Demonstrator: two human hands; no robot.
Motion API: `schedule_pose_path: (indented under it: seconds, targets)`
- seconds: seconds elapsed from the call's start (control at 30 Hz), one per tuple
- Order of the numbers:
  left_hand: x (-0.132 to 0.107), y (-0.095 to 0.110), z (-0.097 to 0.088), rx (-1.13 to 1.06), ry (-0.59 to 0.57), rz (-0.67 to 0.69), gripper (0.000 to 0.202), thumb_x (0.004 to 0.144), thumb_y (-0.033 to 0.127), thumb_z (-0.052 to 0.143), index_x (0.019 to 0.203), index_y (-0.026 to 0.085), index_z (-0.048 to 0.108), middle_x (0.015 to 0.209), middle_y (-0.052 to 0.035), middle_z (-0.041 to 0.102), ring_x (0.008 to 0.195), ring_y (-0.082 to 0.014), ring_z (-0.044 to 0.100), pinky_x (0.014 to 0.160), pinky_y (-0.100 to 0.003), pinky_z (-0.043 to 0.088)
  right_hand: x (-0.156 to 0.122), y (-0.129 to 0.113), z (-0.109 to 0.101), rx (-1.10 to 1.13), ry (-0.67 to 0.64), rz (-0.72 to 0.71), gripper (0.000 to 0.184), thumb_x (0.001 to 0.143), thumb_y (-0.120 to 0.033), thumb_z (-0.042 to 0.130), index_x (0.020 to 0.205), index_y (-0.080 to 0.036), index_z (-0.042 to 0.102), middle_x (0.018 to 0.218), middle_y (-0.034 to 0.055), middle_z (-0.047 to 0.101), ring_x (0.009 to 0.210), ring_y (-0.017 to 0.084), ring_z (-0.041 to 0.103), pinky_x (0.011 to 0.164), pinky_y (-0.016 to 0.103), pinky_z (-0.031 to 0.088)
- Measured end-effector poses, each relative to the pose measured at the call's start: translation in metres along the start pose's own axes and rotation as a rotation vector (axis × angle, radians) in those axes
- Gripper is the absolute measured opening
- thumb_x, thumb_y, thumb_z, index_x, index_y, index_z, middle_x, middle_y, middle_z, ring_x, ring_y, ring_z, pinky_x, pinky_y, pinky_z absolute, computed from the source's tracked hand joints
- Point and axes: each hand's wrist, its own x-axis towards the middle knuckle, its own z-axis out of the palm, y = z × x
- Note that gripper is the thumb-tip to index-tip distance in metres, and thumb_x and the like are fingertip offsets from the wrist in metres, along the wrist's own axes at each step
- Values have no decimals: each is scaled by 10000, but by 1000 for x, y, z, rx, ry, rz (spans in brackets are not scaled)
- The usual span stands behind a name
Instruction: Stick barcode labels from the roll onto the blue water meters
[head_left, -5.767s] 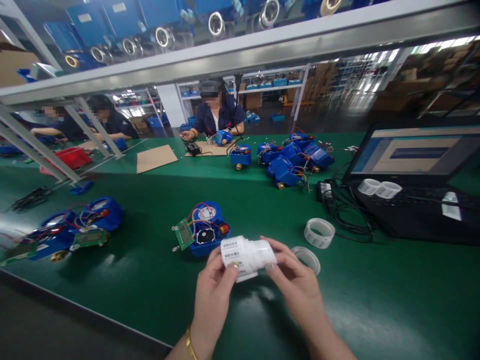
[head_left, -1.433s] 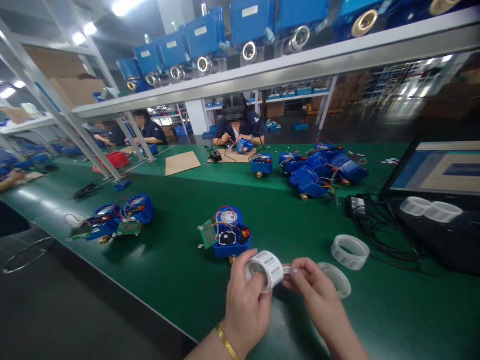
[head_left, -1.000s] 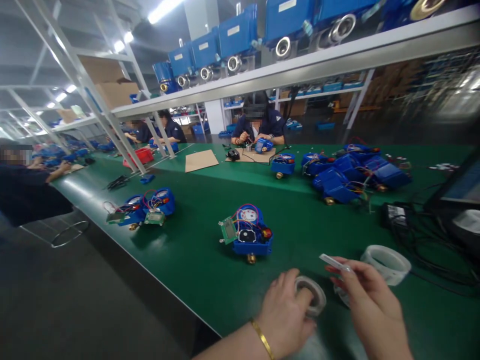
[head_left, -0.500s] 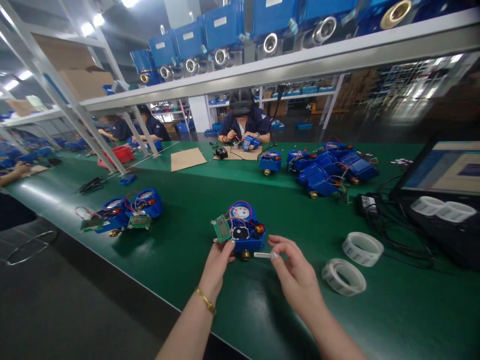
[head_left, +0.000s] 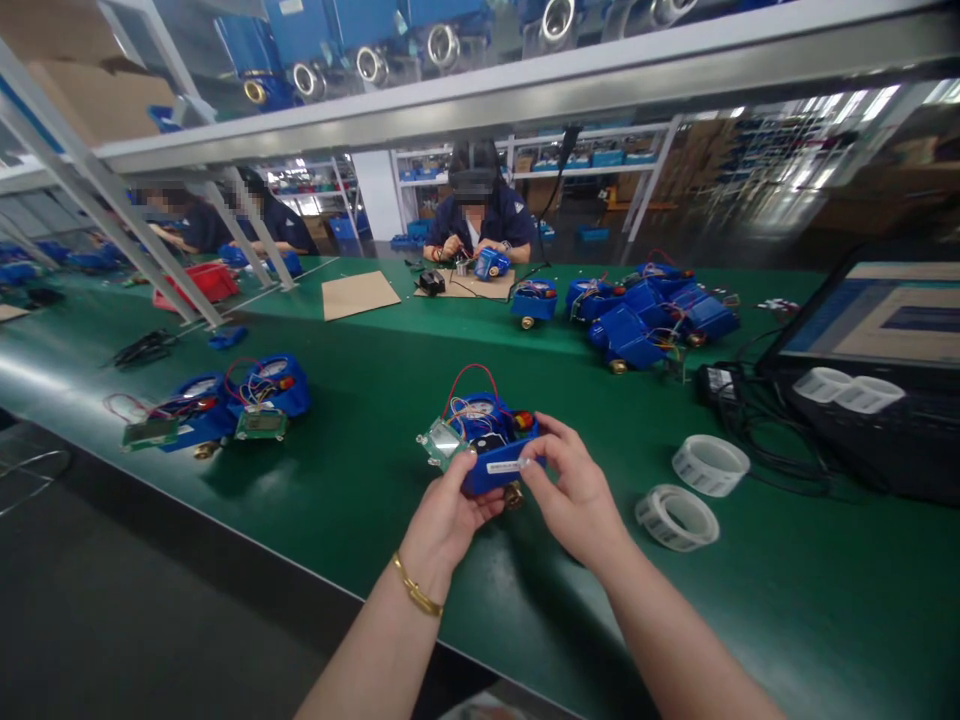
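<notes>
A blue water meter with loose wires and a small green circuit board is tilted up in front of me. My left hand grips its lower left side, thumb on the front edge and fingers underneath. Against the meter's front face lies a white label. My right hand pinches the label's right end between thumb and finger, with other fingers near the casing's right side. The brass fitting shows below the casing.
Two similar meters stand to the left. Label rolls lie at right, near black cables and a laptop. More blue meters are piled farther back, where a co-worker sits. A shelf spans above.
The meter has been tilted up, and my left hand has moved farther under it. My right hand has brought the label up and left onto the meter's front face.
</notes>
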Motion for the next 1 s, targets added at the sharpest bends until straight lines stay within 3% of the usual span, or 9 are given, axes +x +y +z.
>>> schedule_pose_path:
  seconds: [1.0]
  targets:
    - [5, -3, 3, -59, -36, -24, 274, 891, 310, 499, 1058, 105, 570, 827, -101, 656, 621, -149, 615, 585, -246, 525, 12, -9, 7, -170, 87, -13, 87, 802, -202, 463, 743, -202, 526, 1139, 157, 511, 1150, 297, 487, 892, 470, 449]
